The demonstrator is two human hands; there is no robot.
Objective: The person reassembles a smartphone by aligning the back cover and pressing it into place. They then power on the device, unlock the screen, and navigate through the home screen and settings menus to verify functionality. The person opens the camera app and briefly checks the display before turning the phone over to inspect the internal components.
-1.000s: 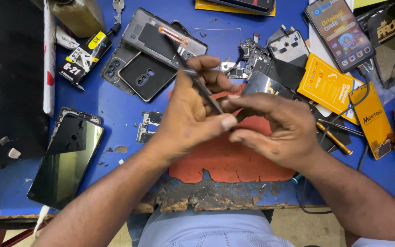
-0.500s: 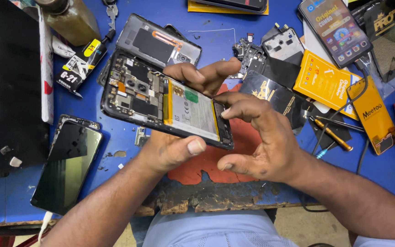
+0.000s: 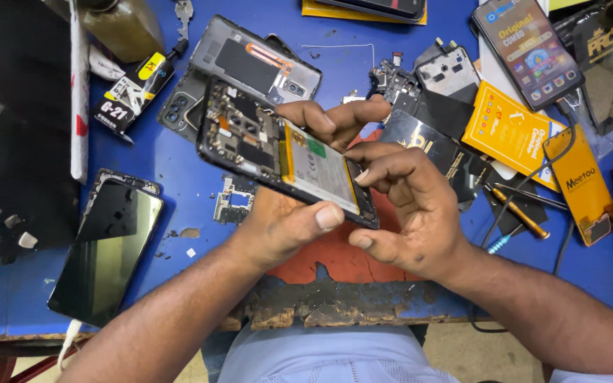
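Both the left hand [image 3: 278, 227] and the right hand [image 3: 409, 213] are gripping the opened phone [image 3: 285, 152] with closed fingers at frame centre above the table [image 3: 172, 152]; it looks light, stiff and fragile, best held by its edges.

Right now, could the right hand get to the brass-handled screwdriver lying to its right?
Probably yes, once it lets go: the right hand is busy on the opened phone, but the screwdriver lies uncovered just beside it on the blue mat.

Both forearms are bare, the left hand [image 3: 278, 227] and right hand [image 3: 409, 213] wear no gloves or rings, and the shirt [image 3: 321, 358] is light blue.
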